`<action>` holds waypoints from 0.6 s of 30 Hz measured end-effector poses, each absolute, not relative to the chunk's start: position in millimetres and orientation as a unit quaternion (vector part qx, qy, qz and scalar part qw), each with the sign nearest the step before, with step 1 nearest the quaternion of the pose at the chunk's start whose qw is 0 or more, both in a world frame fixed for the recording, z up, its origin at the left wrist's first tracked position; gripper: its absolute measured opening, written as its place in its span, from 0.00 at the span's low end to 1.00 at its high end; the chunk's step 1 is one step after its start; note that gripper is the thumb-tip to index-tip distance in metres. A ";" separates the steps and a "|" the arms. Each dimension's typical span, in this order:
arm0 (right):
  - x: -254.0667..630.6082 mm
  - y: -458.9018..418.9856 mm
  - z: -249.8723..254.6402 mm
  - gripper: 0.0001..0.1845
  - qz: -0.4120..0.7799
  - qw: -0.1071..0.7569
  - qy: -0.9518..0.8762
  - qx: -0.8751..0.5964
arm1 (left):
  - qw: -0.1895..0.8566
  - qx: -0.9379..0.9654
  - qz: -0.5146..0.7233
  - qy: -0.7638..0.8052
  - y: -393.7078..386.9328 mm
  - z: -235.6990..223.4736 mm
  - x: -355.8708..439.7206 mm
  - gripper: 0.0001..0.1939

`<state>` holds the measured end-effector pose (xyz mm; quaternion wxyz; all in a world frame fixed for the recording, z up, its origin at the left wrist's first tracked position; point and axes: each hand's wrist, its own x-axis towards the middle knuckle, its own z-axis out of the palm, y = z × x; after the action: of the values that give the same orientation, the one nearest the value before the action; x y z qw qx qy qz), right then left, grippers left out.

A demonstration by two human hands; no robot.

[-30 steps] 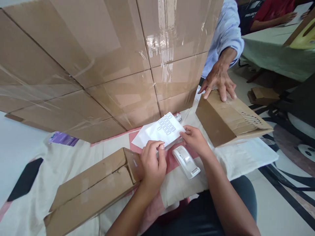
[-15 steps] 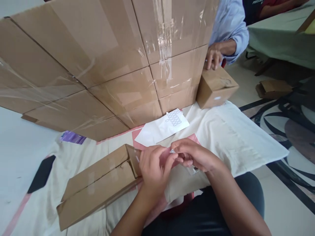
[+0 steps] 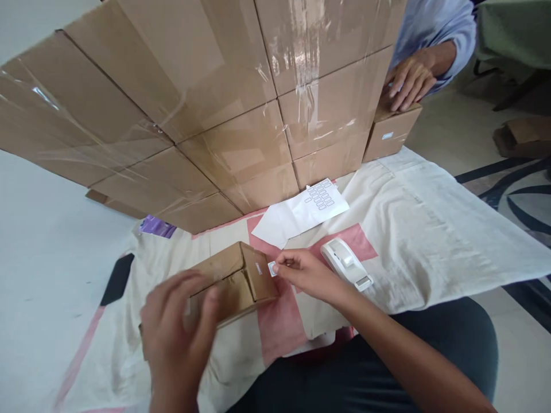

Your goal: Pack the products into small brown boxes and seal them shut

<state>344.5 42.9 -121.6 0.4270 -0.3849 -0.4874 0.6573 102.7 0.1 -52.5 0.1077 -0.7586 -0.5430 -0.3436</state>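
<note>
A long brown cardboard box lies on the cloth in front of me, with one small white sticker on its end face. My left hand rests on top of the box, fingers curled over it and blurred by motion. My right hand pinches a small white sticker right beside the box's end face. A white sheet of stickers lies behind, and a white tape dispenser sits just right of my right hand.
A tall wall of taped cardboard cartons stands at the back. Another person's hand, in a light blue sleeve, rests on a small box at the right. A white and pink cloth covers the surface.
My right hand has brought a sticker from between both hands over to the box's end. My left hand moved back onto the box. The other person set the small box by the cartons.
</note>
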 end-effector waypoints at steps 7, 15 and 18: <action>315.3 52.2 -148.2 0.21 0.701 0.440 -0.436 -0.353 | 0.049 -0.646 -0.206 -0.733 25.1 -65.8 54.1 0.23; 304.1 56.6 -142.3 0.14 0.757 0.377 -0.367 -0.388 | 0.067 -0.679 -0.229 -0.694 19.0 -63.3 63.9 0.24; 301.4 58.1 -141.2 0.11 0.764 0.367 -0.356 -0.393 | 0.070 -0.671 -0.229 -0.701 19.1 -62.2 66.4 0.25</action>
<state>301.4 58.1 -141.2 0.3672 -0.3935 -0.3565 0.7638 66.4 19.1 -62.2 0.0701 -0.6715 -0.7013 -0.2289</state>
